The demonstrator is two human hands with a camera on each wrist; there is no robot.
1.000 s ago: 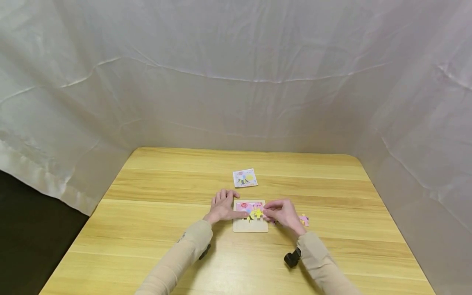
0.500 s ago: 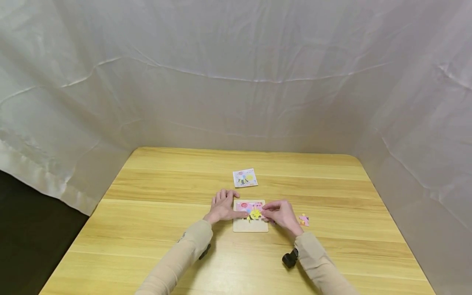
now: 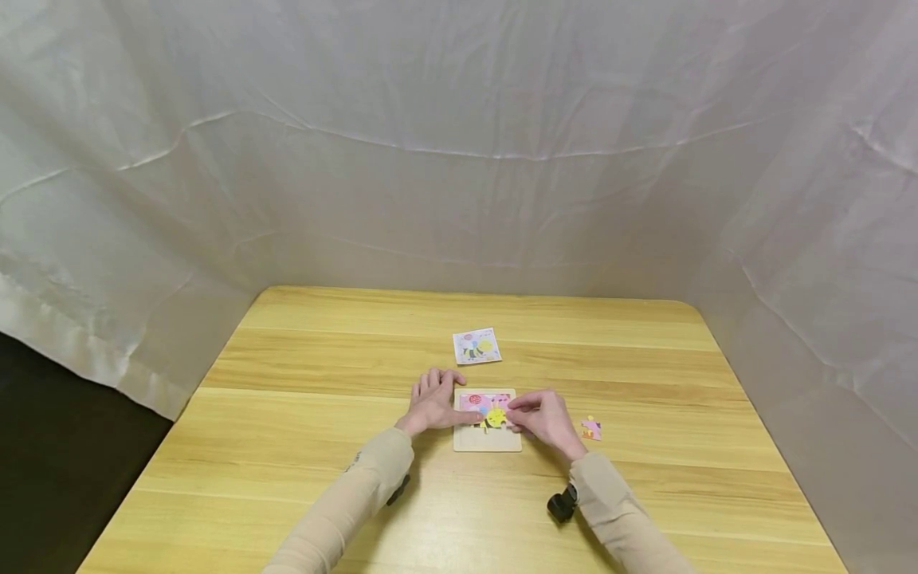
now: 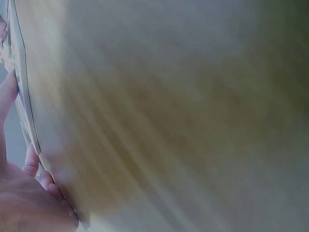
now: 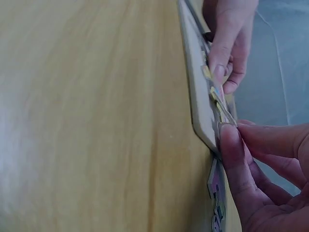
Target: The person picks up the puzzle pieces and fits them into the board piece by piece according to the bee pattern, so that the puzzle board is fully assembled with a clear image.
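On my desk (image 3: 301, 446) I see one puzzle tray (image 3: 487, 438), its upper rows filled. My left hand (image 3: 433, 405) rests flat beside it, fingers straight; my right hand (image 3: 545, 418) pinches one yellow piece (image 3: 496, 417) over it. One loose piece (image 3: 591, 429) lies right of the tray, one card (image 3: 476, 346) behind.

Puzzle board (image 3: 487, 438) between both hands, card (image 3: 476, 346) behind, loose piece (image 3: 591, 429) right.
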